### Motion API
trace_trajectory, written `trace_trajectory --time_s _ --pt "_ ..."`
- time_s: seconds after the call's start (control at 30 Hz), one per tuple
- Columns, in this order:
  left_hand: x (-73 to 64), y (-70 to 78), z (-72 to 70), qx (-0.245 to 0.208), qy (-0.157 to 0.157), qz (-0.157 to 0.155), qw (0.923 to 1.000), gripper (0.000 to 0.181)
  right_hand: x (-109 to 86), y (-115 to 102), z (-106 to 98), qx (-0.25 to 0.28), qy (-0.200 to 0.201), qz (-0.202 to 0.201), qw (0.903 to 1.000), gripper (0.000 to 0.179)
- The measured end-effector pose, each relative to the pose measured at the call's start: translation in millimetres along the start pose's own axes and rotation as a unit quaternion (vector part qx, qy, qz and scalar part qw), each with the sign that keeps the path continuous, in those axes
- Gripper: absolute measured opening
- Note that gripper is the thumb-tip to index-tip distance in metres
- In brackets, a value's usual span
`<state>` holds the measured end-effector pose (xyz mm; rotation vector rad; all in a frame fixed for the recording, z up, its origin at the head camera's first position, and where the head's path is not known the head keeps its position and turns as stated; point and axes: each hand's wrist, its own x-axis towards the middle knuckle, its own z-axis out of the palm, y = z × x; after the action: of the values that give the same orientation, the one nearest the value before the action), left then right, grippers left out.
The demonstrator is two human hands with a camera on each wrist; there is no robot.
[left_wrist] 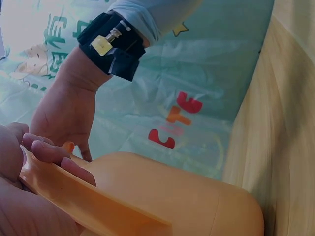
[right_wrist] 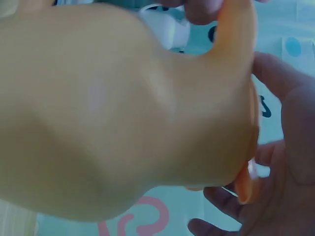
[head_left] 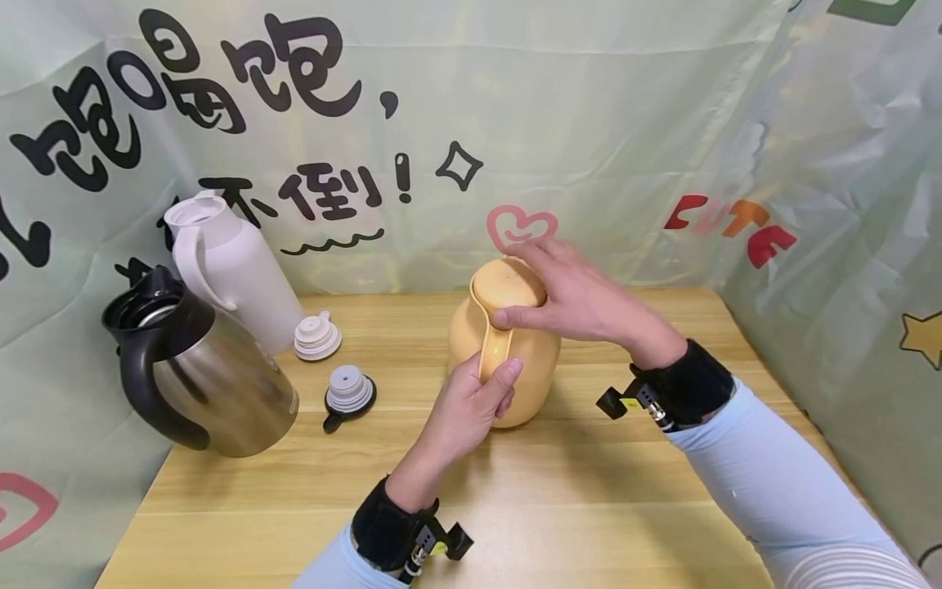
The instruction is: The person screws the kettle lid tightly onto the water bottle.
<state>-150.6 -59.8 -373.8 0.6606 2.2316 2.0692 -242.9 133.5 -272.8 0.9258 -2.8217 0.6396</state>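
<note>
A yellow-orange vacuum jug [head_left: 533, 380] stands upright on the wooden table, its handle [head_left: 494, 350] facing me. My left hand [head_left: 464, 405] grips that handle, fingers wrapped round it and thumb along its side. On top sits a round lid [head_left: 513, 282] of the same colour. My right hand [head_left: 589, 298] spans the lid, with the thumb at its near edge and the fingers over the far edge. From the right wrist view, the fingers reach round the rim beside a small protruding orange tab [right_wrist: 246, 189]. The left wrist view shows the handle in my left palm.
At the left stand a steel jug [head_left: 235, 393] with a black handle and a white jug [head_left: 246, 270], both lidless. Beside them lie a white stopper [head_left: 317, 335] and a grey stopper with a black rim [head_left: 349, 393]. A printed cloth [head_left: 603, 106] hangs behind.
</note>
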Motion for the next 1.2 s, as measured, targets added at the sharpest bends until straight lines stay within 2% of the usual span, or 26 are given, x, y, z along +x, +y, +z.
trace_trajectory --time_s 0.17,0.3,0.57,0.73,0.87,1.0,1.2 --pt "-0.1 0.7 -0.3 -0.005 0.000 0.001 1.0000 0.034 3.2 -3.5 -8.6 0.037 -0.036 -0.017 0.9985 0.084" --pt "0.1 1.0 -0.6 -0.006 0.000 0.001 1.0000 0.034 5.5 -3.9 -11.2 0.032 -0.036 -0.016 0.9987 0.081" --pt "-0.4 -0.1 -0.7 -0.002 0.002 -0.005 1.0000 0.035 6.8 -6.9 -5.6 -0.003 -0.008 0.036 0.9993 0.087" --pt "-0.3 -1.2 -0.8 0.000 0.002 -0.002 1.0000 0.035 8.5 -14.5 -4.4 -0.010 -0.016 0.077 0.9968 0.088" --pt "-0.1 -1.5 -0.5 0.001 0.003 -0.005 1.0000 0.035 8.6 -19.4 -5.8 -0.010 -0.026 0.090 0.9955 0.090" --pt "-0.2 -0.6 -0.3 0.003 0.002 -0.007 1.0000 0.034 6.6 -18.9 -7.7 -0.004 -0.036 0.074 0.9966 0.094" --pt "-0.3 -0.6 -0.1 0.005 0.003 -0.002 1.0000 0.033 4.5 -17.3 -9.5 0.025 -0.052 0.010 0.9983 0.087"
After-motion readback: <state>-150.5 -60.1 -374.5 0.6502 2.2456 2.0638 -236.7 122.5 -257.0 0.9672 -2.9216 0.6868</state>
